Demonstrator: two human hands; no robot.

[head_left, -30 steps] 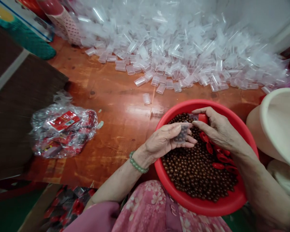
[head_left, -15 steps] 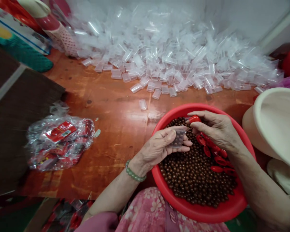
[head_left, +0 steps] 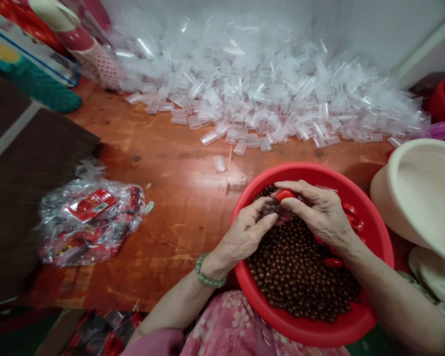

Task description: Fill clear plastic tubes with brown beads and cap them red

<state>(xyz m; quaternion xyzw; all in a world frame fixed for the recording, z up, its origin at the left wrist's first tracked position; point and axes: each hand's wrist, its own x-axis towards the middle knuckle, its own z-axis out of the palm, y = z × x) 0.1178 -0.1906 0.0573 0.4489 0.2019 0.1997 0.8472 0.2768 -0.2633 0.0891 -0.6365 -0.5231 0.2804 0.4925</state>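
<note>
My left hand (head_left: 246, 228) is closed around a small clear plastic container (head_left: 270, 207) with dark balls inside. Between the thumb and fingers of my right hand (head_left: 321, 207) is a red cap (head_left: 285, 195), right at the container's upper end. Whether the cap is seated on it I cannot tell. Both hands are above a red basin (head_left: 250, 306) in my lap, which holds a mass of shiny brown balls (head_left: 300, 277). More red caps (head_left: 333, 262) lie on the balls at the right, partly hidden under my right hand and forearm.
A heap of clear plastic containers (head_left: 244, 89) spreads along the back of the wooden table (head_left: 170, 207), with one loose container (head_left: 219, 163) in front. At left lies a plastic bag of red packets (head_left: 92, 217) beside a dark box (head_left: 29, 188). A cream tub (head_left: 396, 198) stands at right.
My right hand has brought the red cap left and down to the container. The fingers of my left hand have curled round the container, which earlier lay across them.
</note>
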